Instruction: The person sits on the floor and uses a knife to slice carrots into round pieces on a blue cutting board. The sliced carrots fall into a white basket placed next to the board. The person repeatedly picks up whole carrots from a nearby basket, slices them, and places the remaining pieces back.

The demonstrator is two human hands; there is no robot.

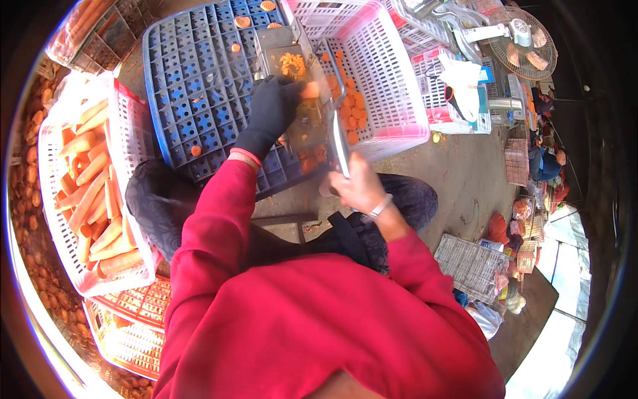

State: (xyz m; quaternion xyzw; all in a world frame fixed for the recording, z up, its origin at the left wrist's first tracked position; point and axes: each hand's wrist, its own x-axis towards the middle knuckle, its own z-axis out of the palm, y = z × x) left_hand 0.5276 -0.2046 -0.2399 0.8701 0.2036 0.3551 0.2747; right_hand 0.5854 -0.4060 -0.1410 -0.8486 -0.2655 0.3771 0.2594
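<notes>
My left hand (273, 105), in a dark glove, holds a carrot piece (310, 90) against the metal cutter (279, 39). The orange end of the carrot shows past the fingers; the rest is hidden by the glove. My bare right hand (363, 183) is closed around the cutter's shiny handle (340, 142). Shredded carrot bits (293, 66) lie on the cutter just beyond the glove. The cutter rests on an upturned blue plastic crate (174, 82). Carrot slices (355, 103) are spread in the pink-and-white basket (394, 75) to the right of the blade.
At my left a white basket (48, 164) is heaped with peeled carrots (92, 174). Several loose carrot slices (242, 22) sit on the crate. A fan (522, 42) and another basket (438, 109) stand at the far right. A grey crate (471, 264) lies on the floor.
</notes>
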